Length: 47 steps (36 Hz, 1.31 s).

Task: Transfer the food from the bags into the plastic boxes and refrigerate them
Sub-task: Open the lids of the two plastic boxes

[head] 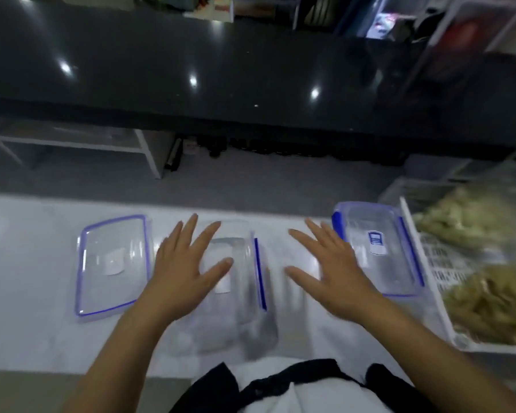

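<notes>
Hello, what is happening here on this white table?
A person holds both hands open above the white table, gripping nothing. The left hand hovers over an open clear box; the right hand is beside a lidded box. A loose lid lies left. Bags of food wait in a tray on the right, not yet emptied.

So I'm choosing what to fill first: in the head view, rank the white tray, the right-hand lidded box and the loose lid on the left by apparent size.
1. White tray, though partly cut off.
2. and 3. Lidded box and loose lid look alike; not ranked.
</notes>
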### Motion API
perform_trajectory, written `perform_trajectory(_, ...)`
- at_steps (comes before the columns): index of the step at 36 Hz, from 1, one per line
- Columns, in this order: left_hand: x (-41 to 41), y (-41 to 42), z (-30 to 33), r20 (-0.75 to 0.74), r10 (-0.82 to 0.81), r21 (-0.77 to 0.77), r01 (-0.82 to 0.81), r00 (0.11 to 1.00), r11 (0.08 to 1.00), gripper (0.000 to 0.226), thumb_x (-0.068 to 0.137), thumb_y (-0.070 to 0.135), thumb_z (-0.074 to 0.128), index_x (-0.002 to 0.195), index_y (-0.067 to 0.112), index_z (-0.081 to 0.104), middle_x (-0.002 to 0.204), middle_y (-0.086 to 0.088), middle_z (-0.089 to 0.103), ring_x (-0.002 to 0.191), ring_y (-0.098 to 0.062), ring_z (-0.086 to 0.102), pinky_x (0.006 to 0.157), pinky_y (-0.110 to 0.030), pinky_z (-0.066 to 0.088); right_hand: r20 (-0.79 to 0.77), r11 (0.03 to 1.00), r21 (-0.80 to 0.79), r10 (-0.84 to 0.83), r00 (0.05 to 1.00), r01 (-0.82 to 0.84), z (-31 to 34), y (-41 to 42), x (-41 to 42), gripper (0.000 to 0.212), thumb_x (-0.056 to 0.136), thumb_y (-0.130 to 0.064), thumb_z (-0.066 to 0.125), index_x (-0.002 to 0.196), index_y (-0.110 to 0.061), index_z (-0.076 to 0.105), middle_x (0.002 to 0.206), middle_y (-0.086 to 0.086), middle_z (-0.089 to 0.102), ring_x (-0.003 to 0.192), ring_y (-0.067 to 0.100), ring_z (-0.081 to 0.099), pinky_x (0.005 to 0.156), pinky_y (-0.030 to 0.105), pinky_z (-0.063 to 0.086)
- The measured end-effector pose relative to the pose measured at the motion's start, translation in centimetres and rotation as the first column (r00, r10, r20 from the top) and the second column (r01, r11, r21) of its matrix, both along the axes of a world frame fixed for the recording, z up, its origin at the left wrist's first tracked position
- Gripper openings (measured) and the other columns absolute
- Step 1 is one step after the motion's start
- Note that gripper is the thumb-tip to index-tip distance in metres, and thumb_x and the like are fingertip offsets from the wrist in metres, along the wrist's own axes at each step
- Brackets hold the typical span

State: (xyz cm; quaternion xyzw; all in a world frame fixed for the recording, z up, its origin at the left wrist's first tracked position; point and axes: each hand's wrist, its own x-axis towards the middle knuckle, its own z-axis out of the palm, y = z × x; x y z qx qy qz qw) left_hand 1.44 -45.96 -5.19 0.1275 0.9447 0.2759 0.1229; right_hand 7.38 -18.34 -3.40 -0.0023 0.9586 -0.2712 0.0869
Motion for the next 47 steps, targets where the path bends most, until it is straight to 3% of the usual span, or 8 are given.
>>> perform_trajectory(5,2.2,9.5,0.0,-0.017,-0.317,0.011,0.317,0.948,0.948,0.072,0.093,0.069,0.042,0.153,0.053,0.006,0.165,0.017,-0.016,0.152,-0.010,-0.017,0.124,-0.039,-0.003,-0.023,0.924,-0.037,-0.382,0.924,0.381,-0.5,7.0,6.8,0.063,0.088,-0.047,0.066,0.147,-0.038,0.043,0.163,-0.010,0.021,0.154,0.020,0.009,0.122,0.050,0.016)
perform_trajectory(9,4.6,14.3,-1.2,0.034,-0.476,-0.068,0.477,0.879,0.876,0.083,0.092,0.065,0.050,0.151,0.056,-0.007,0.164,0.015,-0.022,0.151,-0.013,-0.023,0.122,-0.040,-0.011,0.032,0.925,0.070,-0.376,0.926,0.373,-2.0,9.2,9.1,0.069,0.088,-0.055,0.062,0.150,-0.042,0.034,0.166,-0.007,0.011,0.155,0.020,-0.002,0.122,0.047,0.009)
perform_trajectory(12,5.4,15.9,-2.0,0.045,-0.493,-0.172,0.493,0.869,0.853,0.093,0.089,0.065,0.056,0.147,0.056,-0.016,0.163,0.014,-0.026,0.150,-0.015,-0.027,0.113,-0.037,-0.021,0.077,0.946,0.163,-0.295,0.953,0.280,-2.9,10.1,8.5,0.077,0.088,-0.067,0.054,0.154,-0.049,0.018,0.168,-0.008,-0.004,0.153,0.018,-0.016,0.120,0.044,-0.001)
perform_trajectory(19,5.6,13.1,-2.2,0.067,-0.243,-0.391,0.249,0.968,0.886,0.117,0.080,0.062,0.069,0.146,0.052,-0.027,0.163,0.003,-0.030,0.151,-0.026,-0.026,0.120,-0.051,-0.011,0.193,0.947,0.317,-0.120,0.974,0.053,-2.6,12.0,3.0,0.098,0.073,-0.082,0.056,0.153,-0.054,0.006,0.168,-0.008,-0.013,0.152,0.025,-0.019,0.121,0.057,-0.002)
perform_trajectory(23,5.8,10.5,-2.4,0.068,-0.033,-0.451,0.060,0.997,0.891,0.127,0.076,0.070,0.068,0.134,0.052,-0.043,0.163,0.001,-0.029,0.151,-0.030,-0.022,0.119,-0.059,-0.004,0.231,0.963,0.266,-0.099,0.968,0.036,-2.6,12.4,1.0,0.095,0.075,-0.079,0.057,0.153,-0.052,0.009,0.168,-0.011,-0.004,0.154,0.025,-0.011,0.119,0.065,0.004)
perform_trajectory(30,6.4,7.7,-2.3,0.123,0.252,-0.458,-0.171,0.960,0.873,0.126,0.066,0.081,0.069,0.150,0.050,-0.020,0.164,0.003,-0.028,0.153,-0.032,-0.016,0.116,-0.069,0.009,0.189,0.952,0.305,-0.026,0.982,-0.034,-3.6,12.0,1.3,0.093,0.080,-0.082,0.045,0.155,-0.047,0.002,0.169,-0.006,-0.004,0.154,0.030,-0.011,0.115,0.069,0.002)
perform_trajectory(39,3.7,6.6,-2.7,0.127,0.293,-0.429,-0.214,0.948,0.878,0.120,0.060,0.082,0.070,0.150,0.059,-0.006,0.166,0.006,-0.022,0.154,-0.029,-0.011,0.114,-0.072,0.009,0.203,0.922,0.357,0.080,0.976,-0.149,-3.9,7.3,2.4,0.090,0.086,-0.080,0.035,0.156,-0.040,-0.004,0.169,0.000,-0.008,0.153,0.036,-0.013,0.113,0.072,0.003)
perform_trajectory(47,-0.7,4.0,-2.8,0.136,0.246,-0.419,-0.169,0.960,0.892,0.123,0.054,0.084,0.071,0.150,0.059,-0.002,0.168,0.004,-0.011,0.155,-0.028,-0.005,0.116,-0.070,0.007,0.259,0.898,0.282,0.267,0.928,-0.337,-3.4,4.0,4.0,0.086,0.089,-0.075,0.041,0.155,-0.040,-0.003,0.168,0.000,-0.009,0.153,0.037,-0.012,0.113,0.071,-0.002)
